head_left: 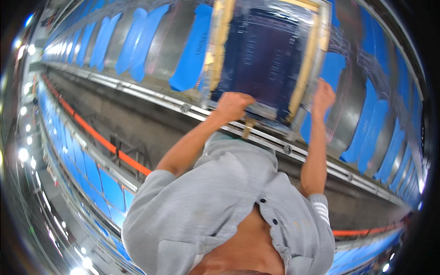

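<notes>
Screen-printing work is in hand at a long bench (151,91) that runs off into the distance, lined with blue fabric pieces (192,50) laid side by side on its pale surface. As for how far along things are, the pieces stretching away at upper left and those curving off at right (366,133) lie flat in their row, while the printing screen (266,55), a wood-framed panel with a dark blue mesh, sits over one position near the middle of the row; I judge the run to be partway through, though which pieces already carry a print cannot be told at this size. The left hand (233,105) is closed into a fist on the near lower edge of the frame, at its left corner, knuckles up and the fingers wrapped round the wood. The right hand (323,97) is raised against the frame's right side near its lower corner, fingers curled on the edge; how firmly it grips cannot be told. The screen thus lies directly ahead of both hands and touches them, spanning the gap between them, its far end tilted away over the bench. A metal rail (293,149) with round fittings runs along the bench's near edge just beneath the hands, and an orange line (105,142) follows the channel below it. The person's grey shirt (220,201) fills the lower middle of the view.
</notes>
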`<action>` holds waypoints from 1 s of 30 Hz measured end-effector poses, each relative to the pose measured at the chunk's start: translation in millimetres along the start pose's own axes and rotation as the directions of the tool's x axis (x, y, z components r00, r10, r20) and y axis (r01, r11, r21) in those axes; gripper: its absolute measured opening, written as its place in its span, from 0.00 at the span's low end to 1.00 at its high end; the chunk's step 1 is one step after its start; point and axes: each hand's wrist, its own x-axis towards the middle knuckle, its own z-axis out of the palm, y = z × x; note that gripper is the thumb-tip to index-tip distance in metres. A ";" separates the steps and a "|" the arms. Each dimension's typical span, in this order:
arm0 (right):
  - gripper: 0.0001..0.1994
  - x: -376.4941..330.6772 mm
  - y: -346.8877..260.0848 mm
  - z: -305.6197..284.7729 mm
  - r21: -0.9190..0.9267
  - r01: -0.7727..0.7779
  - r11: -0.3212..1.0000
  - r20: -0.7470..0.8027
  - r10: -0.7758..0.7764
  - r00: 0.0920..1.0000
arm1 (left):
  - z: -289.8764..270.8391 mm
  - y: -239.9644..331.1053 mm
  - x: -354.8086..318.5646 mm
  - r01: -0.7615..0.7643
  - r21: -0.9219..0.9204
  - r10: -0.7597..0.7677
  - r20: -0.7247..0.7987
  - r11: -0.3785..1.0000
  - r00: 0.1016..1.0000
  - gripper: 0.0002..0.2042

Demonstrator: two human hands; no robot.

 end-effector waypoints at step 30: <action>0.19 -15.3 60.0 36.0 -0.337 -0.212 0.917 -0.051 0.208 0.977 | 4.3 -39.9 60.9 -0.014 0.136 0.014 0.001 0.991 1.000 0.27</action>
